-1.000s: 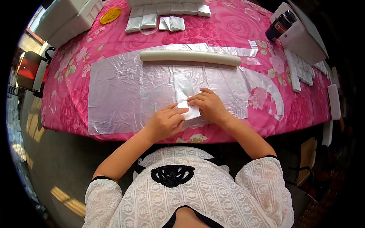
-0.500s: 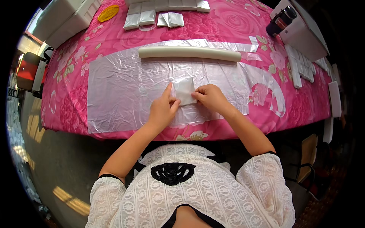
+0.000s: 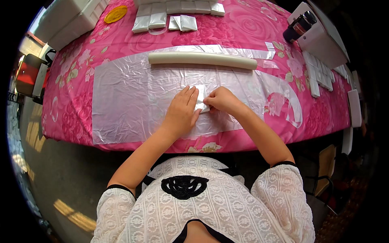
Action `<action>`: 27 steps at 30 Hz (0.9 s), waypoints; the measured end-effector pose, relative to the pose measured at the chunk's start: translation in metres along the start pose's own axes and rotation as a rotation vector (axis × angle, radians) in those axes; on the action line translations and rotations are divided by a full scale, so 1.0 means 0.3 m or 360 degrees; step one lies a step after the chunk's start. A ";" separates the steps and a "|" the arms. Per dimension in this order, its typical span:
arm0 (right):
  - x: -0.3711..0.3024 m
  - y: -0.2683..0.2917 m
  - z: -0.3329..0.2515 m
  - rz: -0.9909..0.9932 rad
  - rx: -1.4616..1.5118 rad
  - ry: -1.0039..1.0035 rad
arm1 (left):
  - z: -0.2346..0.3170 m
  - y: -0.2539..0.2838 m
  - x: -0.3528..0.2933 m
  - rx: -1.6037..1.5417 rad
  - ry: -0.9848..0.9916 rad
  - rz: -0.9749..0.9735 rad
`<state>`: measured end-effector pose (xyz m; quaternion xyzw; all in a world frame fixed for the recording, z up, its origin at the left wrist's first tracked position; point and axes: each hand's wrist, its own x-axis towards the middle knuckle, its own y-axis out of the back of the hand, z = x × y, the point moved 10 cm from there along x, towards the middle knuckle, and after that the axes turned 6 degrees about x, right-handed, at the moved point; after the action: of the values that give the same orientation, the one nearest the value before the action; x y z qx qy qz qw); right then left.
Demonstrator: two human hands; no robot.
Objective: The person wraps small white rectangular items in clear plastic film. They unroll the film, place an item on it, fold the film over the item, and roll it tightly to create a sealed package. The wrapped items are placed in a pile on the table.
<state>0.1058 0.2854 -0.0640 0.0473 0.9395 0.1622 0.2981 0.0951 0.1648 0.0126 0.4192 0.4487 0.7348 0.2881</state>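
A small folded packet of whitish plastic film (image 3: 201, 94) lies on top of a wide translucent plastic bag (image 3: 121, 103) spread over the table. My left hand (image 3: 181, 108) rests flat on the packet's left part, fingers stretched out and close together, covering much of it. At the packet's right edge, my right hand (image 3: 222, 100) pinches the film between thumb and fingertips. Beyond both hands, a long cream-coloured tube or roller (image 3: 202, 59) lies crosswise on the bag. To the right, the bag narrows into a handle-like loop (image 3: 296, 103).
Stacks of folded white packets (image 3: 178, 8) stand at the far side, with two loose ones (image 3: 187, 23) nearby. A yellow lid (image 3: 116, 14) lies at far left. A dark flask (image 3: 299, 26) stands beside a white box (image 3: 324, 44); more packets (image 3: 318, 71) lie at right.
My left hand has moved right, from the packet's left edge to lie flat across it. My right hand still pinches the right edge, and less of the packet shows.
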 end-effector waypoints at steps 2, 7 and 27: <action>0.003 0.002 0.009 0.0026 -0.0003 0.0040 | 0.035 -0.049 0.008 0.0011 -0.0036 -0.0085; -0.016 0.003 -0.008 0.0073 -0.0080 0.0044 | 0.004 -0.146 -0.018 0.0054 0.0151 -0.0358; -0.062 -0.212 -0.258 0.0299 -0.1166 0.1298 | -0.082 -0.049 -0.518 -0.2091 0.1316 -0.0930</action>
<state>0.0770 0.2007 -0.0154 -0.0425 0.8527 0.5092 -0.1086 0.1493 0.0366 -0.0621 -0.2718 0.0886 0.8377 0.4654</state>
